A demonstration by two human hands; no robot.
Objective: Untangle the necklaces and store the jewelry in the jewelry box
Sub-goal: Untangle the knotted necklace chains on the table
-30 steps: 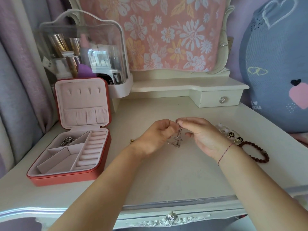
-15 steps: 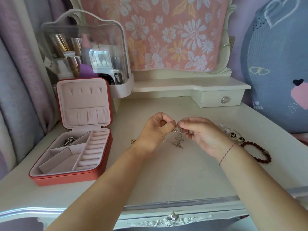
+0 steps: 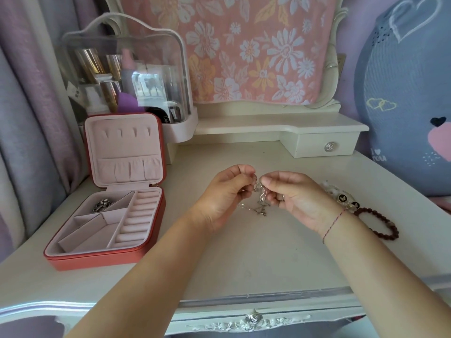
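Silver necklaces (image 3: pixel 260 200) are hanging as one knotted clump between the two hands, over the middle of the white table (image 3: pixel 244 259). The lowest loops are lying on or just above the surface; cannot tell which

Left hand (image 3: pixel 225 195): thumb and forefinger are pinching the top of the tangle, other fingers curling under. Right hand (image 3: pixel 296 200): thumb and forefinger are pinching the same tangle from the opposite side, so the fingertips of both hands are nearly meeting

The red jewelry box (image 3: pixel 107 261) is sitting open well to the left of the left hand, lid standing upright, and one silver piece (image 3: pixel 102 206) is lying in its back-left compartment. Bare tabletop is running between box and hands, and from the hands to the carved front edge. A dark beaded bracelet (image 3: pixel 380 224) is lying just beside the right wrist, near the right edge

Against the frame a second ago: both hands are keeping the same spot, the tangle is still joined, and the box contents are unchanged
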